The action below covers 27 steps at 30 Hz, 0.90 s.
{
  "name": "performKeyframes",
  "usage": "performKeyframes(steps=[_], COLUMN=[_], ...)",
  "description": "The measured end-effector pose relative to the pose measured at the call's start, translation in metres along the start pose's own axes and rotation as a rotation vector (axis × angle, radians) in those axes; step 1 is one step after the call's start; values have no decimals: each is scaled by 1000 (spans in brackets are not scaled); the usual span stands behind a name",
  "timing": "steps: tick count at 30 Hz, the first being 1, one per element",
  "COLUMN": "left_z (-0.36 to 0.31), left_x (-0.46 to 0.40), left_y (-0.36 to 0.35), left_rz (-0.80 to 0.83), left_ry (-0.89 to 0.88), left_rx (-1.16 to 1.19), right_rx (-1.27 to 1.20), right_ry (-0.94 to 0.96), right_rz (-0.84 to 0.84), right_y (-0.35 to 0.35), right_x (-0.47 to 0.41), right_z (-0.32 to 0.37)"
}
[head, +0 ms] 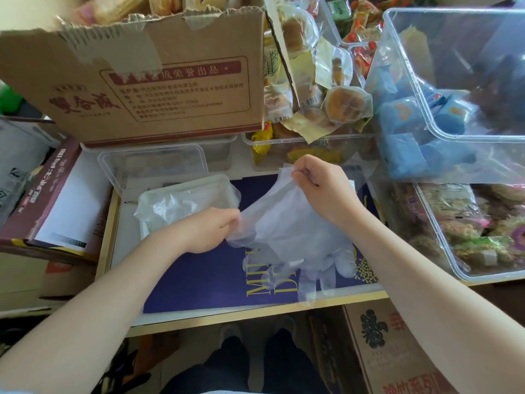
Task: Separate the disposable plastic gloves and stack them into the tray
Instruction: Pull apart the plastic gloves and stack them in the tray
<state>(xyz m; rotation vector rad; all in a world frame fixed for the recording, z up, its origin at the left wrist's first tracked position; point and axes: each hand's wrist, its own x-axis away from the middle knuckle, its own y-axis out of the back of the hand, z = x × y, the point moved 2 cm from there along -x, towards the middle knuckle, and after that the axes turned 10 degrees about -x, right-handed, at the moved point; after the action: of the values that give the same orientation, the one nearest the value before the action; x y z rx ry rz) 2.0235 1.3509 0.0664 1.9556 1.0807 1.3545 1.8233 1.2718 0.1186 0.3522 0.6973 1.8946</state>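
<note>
The right hand [315,183] pinches the cuff of a thin, clear plastic glove [287,231], lifted so its fingers hang toward the front edge of the purple-topped bench [199,280]; the left hand [210,231] nips the cuff's other side, apparently to peel layers apart; the shallow clear tray [216,182], already holding gloves, waits just left, toward the bench's back edge.

Bright, even daylight, soft shadows; glare whitens the clear bin [426,81] at two o'clock, and wide-angle bending warps the edges.
</note>
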Motion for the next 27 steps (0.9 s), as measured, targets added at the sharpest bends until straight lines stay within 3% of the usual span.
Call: performKeyframes(steps=[2,5,12,15,18,20,25,27], left_z=[-4,-34,-64,-62,-47,-37,-29,-29], left_x=[1,2,-11,-8,-6,-4,0,0], left_y=[0,12,14,14,16,16,17,17], left_rz=[-25,-241,-530,-538,-480,-448,-536,-572], left_ry=[23,-44,-139,-160,-133,-133,-109,-89], left_rx=[70,317,280,376,474,576,724,774], right_rx=[28,41,-75,-3,173,-52,-1019,-1175], right_ry=[21,50,44,28,-75,-165,-300,-373], right_rz=[19,40,86,173,433,531,409,453], right_y=[-3,-8,-4,8,23,30,20,6], right_x=[2,3,2,0,0,3,14,20], right_z=[0,2,2,-5,-21,-31,-61,-65])
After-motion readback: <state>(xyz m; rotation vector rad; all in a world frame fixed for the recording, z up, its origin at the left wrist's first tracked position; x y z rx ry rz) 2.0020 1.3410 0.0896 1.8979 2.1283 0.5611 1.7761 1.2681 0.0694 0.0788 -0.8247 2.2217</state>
